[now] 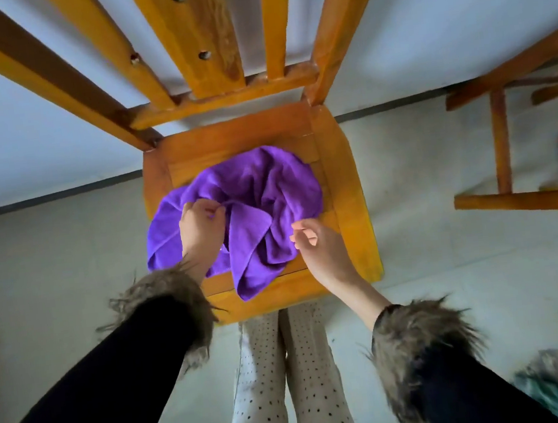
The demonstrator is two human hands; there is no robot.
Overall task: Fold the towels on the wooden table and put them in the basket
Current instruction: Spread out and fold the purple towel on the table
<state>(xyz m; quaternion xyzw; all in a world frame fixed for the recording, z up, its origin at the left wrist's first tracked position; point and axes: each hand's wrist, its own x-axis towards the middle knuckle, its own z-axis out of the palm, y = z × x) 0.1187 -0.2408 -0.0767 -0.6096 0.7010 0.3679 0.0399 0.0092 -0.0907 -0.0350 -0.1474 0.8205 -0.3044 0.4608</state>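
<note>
A purple towel (255, 193) lies crumpled on the seat of a wooden chair (349, 204), bunched into loose folds that cover most of the seat's middle. One pointed corner hangs over the near edge of the seat, toward the person's legs.

The left hand (200, 226) sits on the left half of the towel, its fingers curled and pinching a fold of the cloth near the centre. A triangular flap of towel lies just to the right of this hand, between the two hands.

The right hand (318, 241) hovers at the right edge of the towel, over the near right part of the seat. Its fingers are loosely bent and grasp nothing; whether the fingertips brush the cloth cannot be told.

Both arms wear black sleeves with shaggy fur cuffs (172, 291). Below the seat, spotted trousers (282, 383) show above a pale floor (70, 267). A second wooden piece of furniture (517, 138) stands off to the right.
</note>
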